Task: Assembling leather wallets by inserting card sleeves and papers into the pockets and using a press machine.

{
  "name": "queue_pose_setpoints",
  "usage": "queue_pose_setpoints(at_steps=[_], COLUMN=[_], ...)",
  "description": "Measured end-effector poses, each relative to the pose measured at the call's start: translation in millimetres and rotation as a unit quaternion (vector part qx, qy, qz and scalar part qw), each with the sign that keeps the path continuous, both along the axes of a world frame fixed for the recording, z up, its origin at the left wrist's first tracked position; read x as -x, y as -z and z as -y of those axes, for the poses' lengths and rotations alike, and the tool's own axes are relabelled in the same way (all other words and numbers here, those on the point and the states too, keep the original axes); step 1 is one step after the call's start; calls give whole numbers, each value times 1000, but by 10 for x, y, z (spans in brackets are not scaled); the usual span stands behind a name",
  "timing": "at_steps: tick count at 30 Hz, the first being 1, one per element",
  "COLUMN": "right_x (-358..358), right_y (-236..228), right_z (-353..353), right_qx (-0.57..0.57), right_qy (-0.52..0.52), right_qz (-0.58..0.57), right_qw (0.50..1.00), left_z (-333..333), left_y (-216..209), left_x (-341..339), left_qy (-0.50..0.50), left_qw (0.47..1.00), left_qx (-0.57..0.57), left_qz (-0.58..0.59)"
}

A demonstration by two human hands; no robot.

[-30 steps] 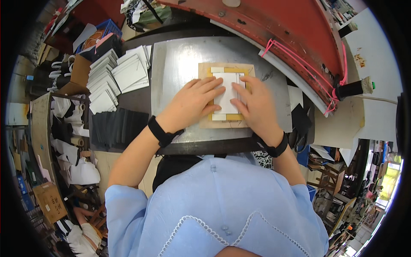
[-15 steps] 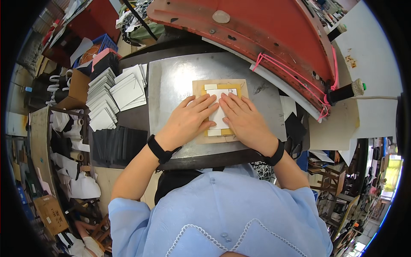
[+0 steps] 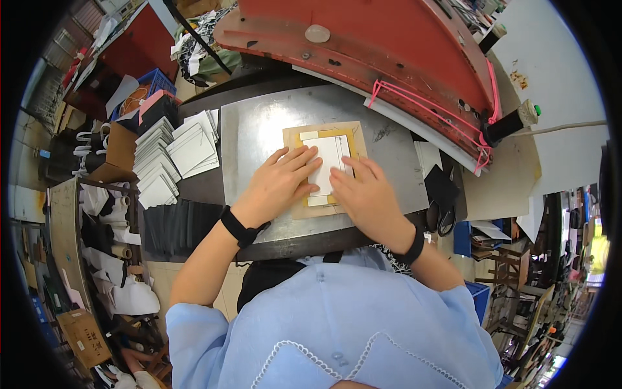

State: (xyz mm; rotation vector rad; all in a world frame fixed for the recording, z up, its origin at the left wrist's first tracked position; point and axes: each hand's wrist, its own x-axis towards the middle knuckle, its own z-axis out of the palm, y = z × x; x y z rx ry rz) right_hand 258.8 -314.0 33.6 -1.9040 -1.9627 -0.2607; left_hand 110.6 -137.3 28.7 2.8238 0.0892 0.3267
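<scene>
A flat white rectangular piece [image 3: 329, 155] lies on a yellow board [image 3: 350, 139], which rests on a larger tan sheet [image 3: 291, 138] on a grey metal plate [image 3: 249, 126]. Pale tabs and a dark line along the right edge show around the white piece. My left hand [image 3: 277, 183] lies flat with fingers stretched out, its fingertips on the white piece's left side. Fingers apart and slightly bent, my right hand [image 3: 370, 198] touches the piece's right side. Neither hand grips anything.
A large red machine part [image 3: 363, 39] with pink cord [image 3: 421, 107] overhangs the far right. To the left stand stacks of white pieces [image 3: 193, 146] and a row of black pieces [image 3: 178, 227]. Black scissors handles [image 3: 446, 219] lie at the plate's right.
My right hand has drawn back toward me, uncovering more of the white piece's upper right. My left hand stays on the left side. The whole view has shifted slightly.
</scene>
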Motion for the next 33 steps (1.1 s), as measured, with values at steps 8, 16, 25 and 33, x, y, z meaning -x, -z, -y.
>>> queue_pose_setpoints(at_steps=[8,16,25,33], right_x=[52,-1227,-2144,-1819], right_y=[-7,-637,-581,-619], right_z=[57,859,876,997], right_qx=[-24,-426,-381,-342], right_qy=[-4,369,245,271], right_qz=[-3,-120,-461,-444], right_qw=[1000,817,763,783], left_z=[17,-13,85,715], left_y=[-40,-51,-548,-498], left_x=[-54,-20,414,864], left_qy=[12,19,-112,12], left_qw=[1000,1000,981,963], left_qx=[-9,-9,72,258], left_qz=[19,23,138,72])
